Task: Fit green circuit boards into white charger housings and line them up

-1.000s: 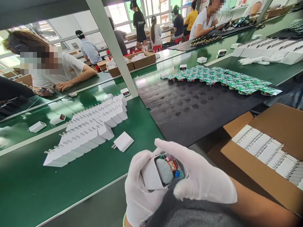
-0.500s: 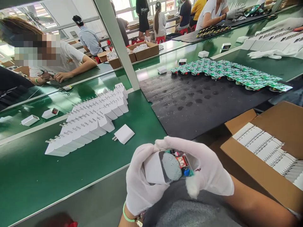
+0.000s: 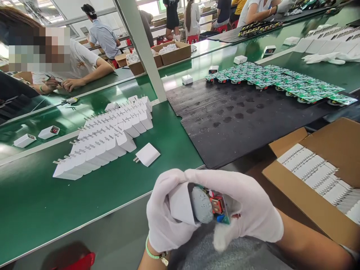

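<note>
Found white casing [image 3: 181, 204] and board assembly [image 3: 213, 205] in hand, clear of the green bench [image 3: 92, 198], just on the near side of its front edge and below the near corner of the black mat [image 3: 225, 123] as viewed. Noted casing gripped in gloved left hand [image 3: 168, 213], with fingers wrapped about its outer end and showing along far and near sides. Noted board assembly gripped in gloved right hand [image 3: 236, 206], between straight fingers along its far edge and thumb by its near corner, with thumb tip turned away from it. Saw fingertips of both hands meet above the far side.

Found open mouth of casing facing right, toward right palm, and long axis running left to right, dipping slightly at right. Observed board assembly only partly inside.

Recorded casing as smooth, plain and angular. Recorded rounded, pitted grey mass [image 3: 201, 205] at the mouth, then red part [image 3: 217, 204] and blue part [image 3: 221, 218] beside green board edge.
</note>
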Motion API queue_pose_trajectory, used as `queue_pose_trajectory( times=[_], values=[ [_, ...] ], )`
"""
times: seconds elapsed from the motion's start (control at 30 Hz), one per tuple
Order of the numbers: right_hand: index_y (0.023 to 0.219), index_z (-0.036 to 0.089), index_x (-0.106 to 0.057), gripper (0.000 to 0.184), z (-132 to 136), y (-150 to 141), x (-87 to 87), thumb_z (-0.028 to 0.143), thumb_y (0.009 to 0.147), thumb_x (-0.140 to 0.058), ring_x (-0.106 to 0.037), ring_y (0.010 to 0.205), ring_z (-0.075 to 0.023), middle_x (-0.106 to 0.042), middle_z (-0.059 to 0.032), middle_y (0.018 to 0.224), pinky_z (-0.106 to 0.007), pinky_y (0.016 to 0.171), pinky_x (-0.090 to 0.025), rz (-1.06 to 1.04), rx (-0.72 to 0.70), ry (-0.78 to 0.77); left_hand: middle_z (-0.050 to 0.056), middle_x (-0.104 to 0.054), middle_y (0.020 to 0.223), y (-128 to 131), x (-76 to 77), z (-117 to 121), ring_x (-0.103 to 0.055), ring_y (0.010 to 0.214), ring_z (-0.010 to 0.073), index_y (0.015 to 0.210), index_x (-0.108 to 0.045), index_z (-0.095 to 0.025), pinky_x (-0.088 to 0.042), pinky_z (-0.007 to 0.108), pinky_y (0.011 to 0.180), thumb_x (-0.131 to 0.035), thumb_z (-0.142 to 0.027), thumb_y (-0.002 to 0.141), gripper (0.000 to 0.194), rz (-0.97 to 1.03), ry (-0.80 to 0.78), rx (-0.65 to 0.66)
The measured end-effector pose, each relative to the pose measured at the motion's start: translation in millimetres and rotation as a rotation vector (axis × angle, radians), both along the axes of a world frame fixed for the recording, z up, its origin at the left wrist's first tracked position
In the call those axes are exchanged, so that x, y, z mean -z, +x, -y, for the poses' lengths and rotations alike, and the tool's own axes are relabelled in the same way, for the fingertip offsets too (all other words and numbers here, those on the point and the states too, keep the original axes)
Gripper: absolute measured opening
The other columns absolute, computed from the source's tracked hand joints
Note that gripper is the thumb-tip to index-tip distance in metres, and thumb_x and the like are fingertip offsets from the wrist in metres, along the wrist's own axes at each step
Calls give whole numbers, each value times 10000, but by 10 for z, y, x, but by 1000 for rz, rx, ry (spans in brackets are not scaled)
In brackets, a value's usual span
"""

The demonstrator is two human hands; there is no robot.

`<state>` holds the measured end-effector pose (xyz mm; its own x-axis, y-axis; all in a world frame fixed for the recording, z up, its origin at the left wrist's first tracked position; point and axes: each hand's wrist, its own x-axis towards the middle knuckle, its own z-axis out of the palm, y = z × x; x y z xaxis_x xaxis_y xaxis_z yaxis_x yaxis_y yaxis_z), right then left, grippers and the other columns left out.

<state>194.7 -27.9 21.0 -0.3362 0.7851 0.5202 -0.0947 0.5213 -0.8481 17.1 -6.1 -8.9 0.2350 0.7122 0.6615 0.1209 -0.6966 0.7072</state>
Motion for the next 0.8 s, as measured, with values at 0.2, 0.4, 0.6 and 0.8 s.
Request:
queue_pose_trajectory(
  times=[0.2, 0.4, 0.6, 0.8],
  values=[
    [1446, 401, -312, 910, 18, -45, 71, 334, 698, -826, -538, 1222, -170, -550, 41, 1356, -196, 1029, -402, 161, 62, 1, 84, -611, 1027, 7, 11, 42, -610, 998, 261, 1219, -500, -221, -538, 404, 853, -829, -353, 650, 671, 20, -18, 3],
    [1522, 307, -79, 1196, 50, -140, 279, 680, 599, -740, -418, 1325, -317, -379, -95, 1497, -418, 1082, -368, 60, 21, -232, 78, -591, 1030, 31, 19, 51, -586, 988, 241, 1229, -499, -226, -539, 419, 861, -815, -377, 673, 657, 87, -60, 34],
    [1484, 230, -290, 782, 85, -201, 213, 629, 855, -530, -407, 1317, -286, -431, -116, 1441, -447, 1092, -317, -121, -174, -545, 50, -584, 1024, 40, -34, 89, -608, 954, 211, 1190, -517, -234, -554, 363, 878, -835, -240, 636, 638, 25, -101, -54],
    [1303, 207, -532, 465, 43, -336, 165, 446, 907, -578, -535, 1106, -204, -585, -81, 1184, -343, 995, -372, -592, -427, -730, 80, -642, 1056, -34, -10, 123, -621, 1071, 292, 1324, -436, -219, -532, 459, 971, -796, -285, 661, 757, -114, -27, -128]
  ],
)
